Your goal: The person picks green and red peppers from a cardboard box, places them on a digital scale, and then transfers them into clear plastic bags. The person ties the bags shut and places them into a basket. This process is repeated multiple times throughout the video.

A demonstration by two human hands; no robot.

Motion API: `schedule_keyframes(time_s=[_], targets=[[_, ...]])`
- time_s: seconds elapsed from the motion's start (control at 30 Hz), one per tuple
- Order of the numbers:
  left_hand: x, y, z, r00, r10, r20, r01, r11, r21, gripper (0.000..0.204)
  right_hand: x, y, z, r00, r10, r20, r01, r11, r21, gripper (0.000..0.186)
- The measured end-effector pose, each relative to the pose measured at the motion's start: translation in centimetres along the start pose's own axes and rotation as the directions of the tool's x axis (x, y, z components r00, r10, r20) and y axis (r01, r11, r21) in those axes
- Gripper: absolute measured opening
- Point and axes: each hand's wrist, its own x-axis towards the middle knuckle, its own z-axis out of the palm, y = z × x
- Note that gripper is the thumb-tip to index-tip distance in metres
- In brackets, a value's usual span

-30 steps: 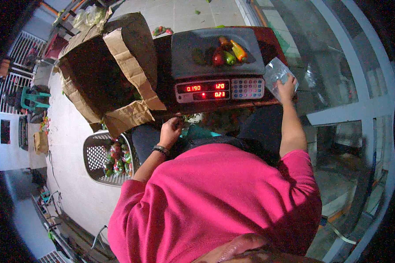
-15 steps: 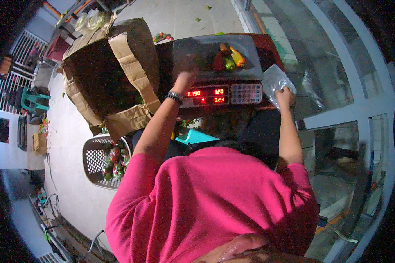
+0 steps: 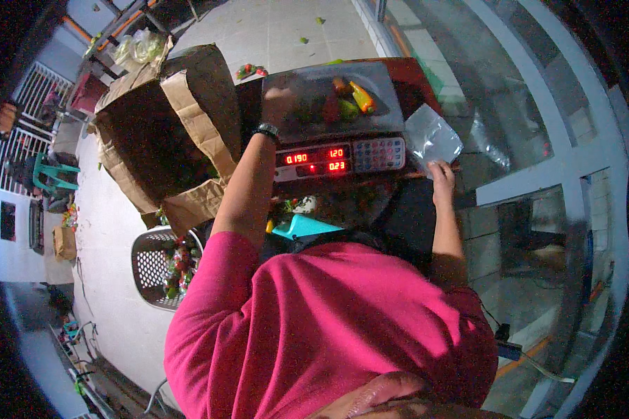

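Observation:
A digital scale (image 3: 377, 155) with a lit red display stands in front of me. On its grey platform (image 3: 388, 84) lies a small group of peppers: an orange one (image 3: 363, 98), a green one (image 3: 348, 110) and darker red ones. My left hand (image 3: 278, 103), with a dark band on its wrist, is over the platform's left part, left of the peppers. Blur hides its fingers and whether they touch anything. To the right of the scale, my right hand (image 3: 442, 179) pinches the lower edge of a clear plastic bag (image 3: 433, 136), which looks flat.
A large brown paper sack (image 3: 182, 105) gapes left of the scale. Below it a white slotted basket (image 3: 147, 269) holds wrapped red and green produce (image 3: 182, 262). Something turquoise (image 3: 304, 227) sits before my body. Glass panels with pale frames (image 3: 531, 174) rise on the right.
My left hand has moved up and left over the platform. My right hand has shifted down to the bag's lower edge. The whole view has moved slightly; the peppers stay on the scale.

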Motion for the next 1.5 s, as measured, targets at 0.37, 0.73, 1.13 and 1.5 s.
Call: schedule_keyframes(time_s=[0.37,0.73,1.13,1.5], targets=[[-1.5,-0.2,-1.3,0.992,-0.027,0.124,0.051,0.979,-0.195,0.03,0.8,0.4,0.6,0.993,0.08,-0.086,-0.078,0.997,0.029,0.019],[-14.8,-10.4,-18.5,0.705,-0.077,-0.705,0.084,0.996,-0.026,0.04,0.9,0.2,0.7,0.998,0.052,0.038,-0.056,0.99,0.129,0.009],[-20.6,-11.1,-13.5,0.563,-0.454,-0.691,0.443,0.871,-0.211,0.046,-2.1,-1.6,1.8,0.991,-0.085,-0.104,0.063,0.978,-0.198,0.022],[-19.2,8.1,-11.0,0.997,0.074,0.023,-0.033,0.669,-0.743,0.025,-5.2,-3.7,4.6,0.985,-0.172,-0.029,0.15,0.921,-0.361,0.022]])
